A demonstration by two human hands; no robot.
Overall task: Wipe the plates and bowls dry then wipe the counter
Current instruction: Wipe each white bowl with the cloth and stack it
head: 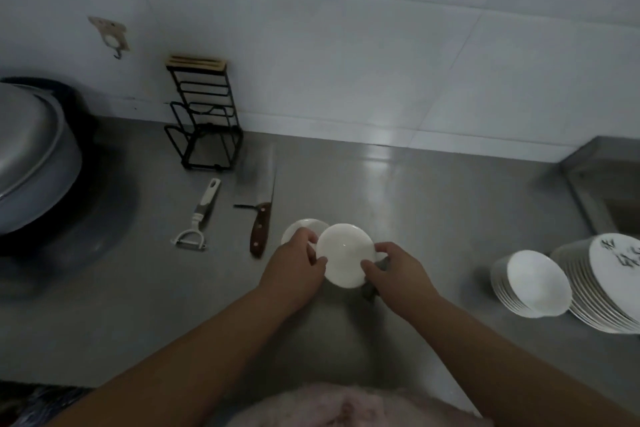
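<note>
Both hands are together over the middle of the steel bench (433, 191), clamped on one small white dish (345, 255) held tilted toward the camera. The left hand (294, 265) curls round its left rim, thumb on the face; the right hand (398, 271) pinches its right rim, with something dark showing under the fingers, too dim to tell what it is. A second small white dish (300, 226) lies on the bench just behind the left hand. At the right edge stand a leaning stack of white bowls (530, 283) and, just beside it, a stack of plates (606, 288) with dark markings. To the left lie a cleaver (259, 198) and a peeler (199, 219), near a black wire rack (202, 125) against the tiled wall (346, 46). A large metal lid (31, 149) sits at far left
</note>
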